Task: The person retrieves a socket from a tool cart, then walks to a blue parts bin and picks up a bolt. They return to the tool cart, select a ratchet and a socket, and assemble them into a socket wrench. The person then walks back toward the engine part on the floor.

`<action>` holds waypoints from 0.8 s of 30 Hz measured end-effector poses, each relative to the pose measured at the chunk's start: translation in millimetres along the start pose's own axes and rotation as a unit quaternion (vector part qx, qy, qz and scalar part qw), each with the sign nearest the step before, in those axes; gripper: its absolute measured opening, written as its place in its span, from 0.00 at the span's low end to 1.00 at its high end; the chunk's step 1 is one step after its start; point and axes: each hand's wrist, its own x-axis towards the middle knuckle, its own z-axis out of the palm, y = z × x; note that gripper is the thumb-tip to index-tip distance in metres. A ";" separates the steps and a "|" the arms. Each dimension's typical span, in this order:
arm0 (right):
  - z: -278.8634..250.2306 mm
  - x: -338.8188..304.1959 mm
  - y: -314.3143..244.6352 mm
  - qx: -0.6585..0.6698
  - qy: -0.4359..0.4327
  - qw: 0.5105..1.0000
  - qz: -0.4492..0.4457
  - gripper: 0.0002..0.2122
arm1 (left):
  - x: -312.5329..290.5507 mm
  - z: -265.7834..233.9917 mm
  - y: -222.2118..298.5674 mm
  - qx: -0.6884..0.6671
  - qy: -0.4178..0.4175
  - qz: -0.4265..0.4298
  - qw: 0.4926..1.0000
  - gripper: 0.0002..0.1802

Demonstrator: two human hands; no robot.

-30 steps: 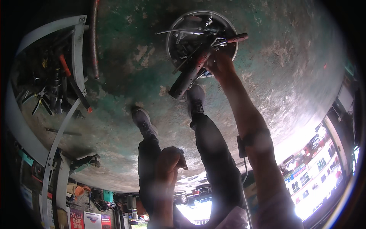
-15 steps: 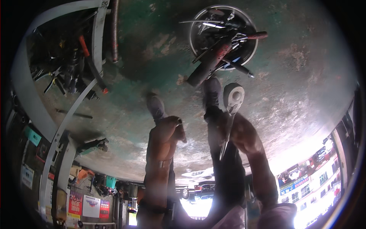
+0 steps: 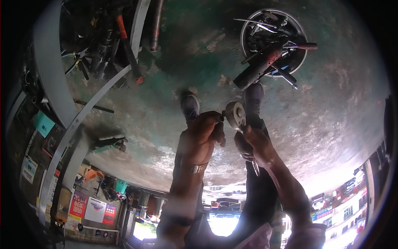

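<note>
My right hand (image 3: 253, 144) is wrapped around the handle of a silver ratchet wrench (image 3: 236, 115). The wrench's round head points up and away, and the handle end shows below my fingers. Close by on the left, my left hand (image 3: 206, 132) is closed, with a small dark piece that looks like a socket (image 3: 223, 113) at its fingertips. This piece is right at the side of the ratchet head; whether the two are joined I cannot tell. A watch (image 3: 199, 168) is on my left wrist.
A round metal bowl (image 3: 305, 31) full of tools stands on the stained green floor (image 3: 195, 66) beyond my right shoe. At left are a grey metal frame (image 3: 100, 89), a red-ended bar (image 3: 130, 52) and pliers (image 3: 79, 62). A dark tool with a green part (image 3: 110, 144) lies nearer.
The ratchet head has swung left and tilted toward my left hand, and the hands have come together. The whole scene has shifted right as my view turned.
</note>
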 end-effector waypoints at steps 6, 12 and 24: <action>2.3 5.1 10.2 0.036 -0.057 0.997 0.021 0.27 | -1.0 -4.1 3.6 -0.030 -0.027 0.023 0.999 0.14; -3.8 7.1 21.8 0.057 -0.110 0.992 0.026 0.27 | -9.4 -0.9 7.3 -0.008 0.007 0.032 0.999 0.15; -2.1 8.2 29.3 -0.023 -0.061 0.994 -0.085 0.23 | -21.1 -5.5 7.1 -0.024 0.051 -0.031 0.998 0.14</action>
